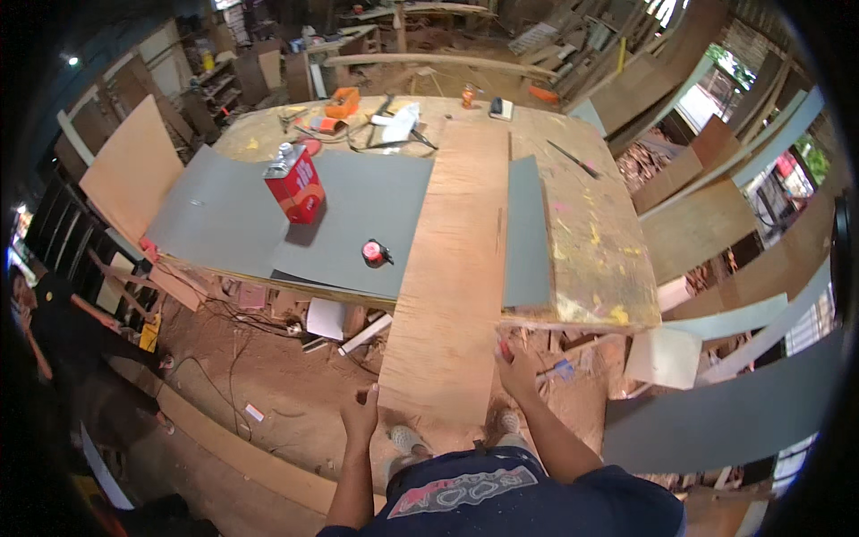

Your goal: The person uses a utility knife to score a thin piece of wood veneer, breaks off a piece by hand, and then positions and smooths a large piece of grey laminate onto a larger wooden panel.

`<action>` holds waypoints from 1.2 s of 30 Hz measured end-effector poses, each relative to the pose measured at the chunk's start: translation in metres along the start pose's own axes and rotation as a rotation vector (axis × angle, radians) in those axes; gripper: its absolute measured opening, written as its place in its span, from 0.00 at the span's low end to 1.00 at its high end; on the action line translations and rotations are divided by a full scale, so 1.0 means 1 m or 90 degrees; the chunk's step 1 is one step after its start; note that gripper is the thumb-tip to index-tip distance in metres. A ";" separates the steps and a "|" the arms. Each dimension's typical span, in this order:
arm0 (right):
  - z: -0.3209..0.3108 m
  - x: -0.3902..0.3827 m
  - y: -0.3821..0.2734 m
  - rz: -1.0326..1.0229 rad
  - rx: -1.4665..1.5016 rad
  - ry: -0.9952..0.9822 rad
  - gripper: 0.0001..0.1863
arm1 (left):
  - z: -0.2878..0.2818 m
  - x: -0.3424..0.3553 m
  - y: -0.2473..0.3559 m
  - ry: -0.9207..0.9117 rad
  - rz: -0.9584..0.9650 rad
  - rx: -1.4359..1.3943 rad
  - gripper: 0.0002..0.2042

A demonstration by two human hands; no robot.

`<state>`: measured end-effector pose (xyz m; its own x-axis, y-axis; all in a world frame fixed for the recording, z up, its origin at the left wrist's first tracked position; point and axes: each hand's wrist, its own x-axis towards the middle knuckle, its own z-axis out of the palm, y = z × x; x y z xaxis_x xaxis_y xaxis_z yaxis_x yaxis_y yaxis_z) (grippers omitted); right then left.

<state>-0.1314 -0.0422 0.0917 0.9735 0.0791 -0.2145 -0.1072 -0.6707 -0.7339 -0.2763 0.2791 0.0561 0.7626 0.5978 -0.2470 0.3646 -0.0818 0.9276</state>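
Observation:
A long plywood strip (452,268) lies across the worktable, and its near end juts out past the front edge toward me. At its near left edge is my left hand (360,413), thumb up and closed on the board, with the other fingers mostly hidden. My right hand (518,376) is closed beside the right edge, with a small red object (506,350) showing at its fingers; its kind is unclear. Grey sheets (367,197) lie under the strip. On them stand a red metal can (297,190) and a small open container with red contents (374,253).
The worktable (591,259) carries a dark slim tool (573,157), an orange bin (342,102) and a white plastic bag (401,123). Boards (698,233) lean along the right. A person in dark clothes (85,349) is at the left. Cables and offcuts litter the floor.

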 end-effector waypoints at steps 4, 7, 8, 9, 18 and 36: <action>0.044 0.026 0.043 0.098 -0.011 0.224 0.23 | 0.010 0.038 -0.036 0.008 0.165 0.198 0.15; 0.075 0.032 0.063 0.185 0.021 0.257 0.23 | 0.039 0.053 -0.020 -0.118 0.162 0.035 0.22; 0.087 0.032 0.062 0.187 0.063 0.245 0.24 | 0.042 0.068 -0.034 -0.149 0.169 0.061 0.23; 0.095 0.029 0.058 0.189 0.067 0.246 0.24 | 0.042 0.079 -0.043 -0.178 0.177 0.087 0.23; 0.090 -0.006 0.083 0.162 0.246 0.264 0.22 | 0.029 0.056 -0.075 -0.230 0.075 0.141 0.16; 0.071 -0.022 0.095 0.183 0.198 0.199 0.17 | 0.021 0.043 -0.064 -0.405 -0.057 0.260 0.20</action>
<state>-0.1770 -0.0554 -0.0192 0.9048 -0.3313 -0.2675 -0.3871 -0.3783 -0.8408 -0.2555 0.2940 -0.0200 0.8364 0.0520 -0.5457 0.5147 -0.4172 0.7490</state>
